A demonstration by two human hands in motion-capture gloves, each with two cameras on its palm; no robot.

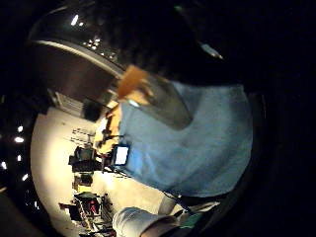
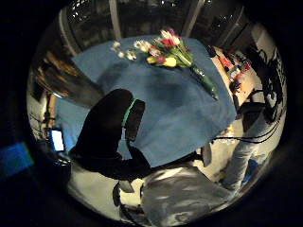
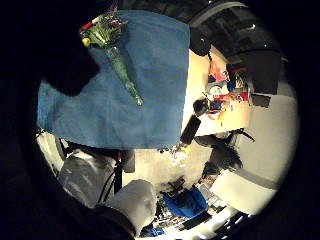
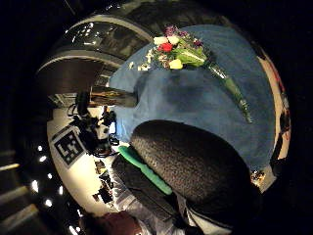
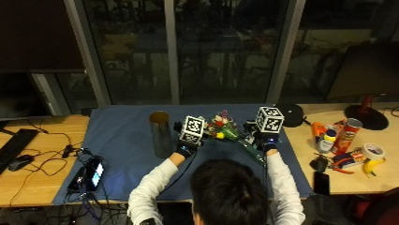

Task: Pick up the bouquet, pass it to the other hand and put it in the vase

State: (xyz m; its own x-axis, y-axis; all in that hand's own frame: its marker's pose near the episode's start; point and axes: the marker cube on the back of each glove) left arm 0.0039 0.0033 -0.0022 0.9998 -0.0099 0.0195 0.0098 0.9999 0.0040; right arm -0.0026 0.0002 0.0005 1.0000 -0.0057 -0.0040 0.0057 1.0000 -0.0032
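Outside view overhead behind; palm views (three) share the bouquet (image 5: 225,127).

Both hands (image 5: 186,149) (image 5: 268,140) raised side by side, forearms outstretched, holding nothing.

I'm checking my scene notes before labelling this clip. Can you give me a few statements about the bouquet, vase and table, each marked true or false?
1. The bouquet of mixed flowers with wrapped green stems lies on the blue cloth. True.
2. The bouquet already stands in the tall cylindrical vase. False: the vase holds no flowers.
3. The vase stands upright on the cloth, on the person's left. True.
4. A yellow banana lies on the blue cloth. False: it lies on bare wood at the table's right end.
5. A black keyboard sits at the table's left end. True.
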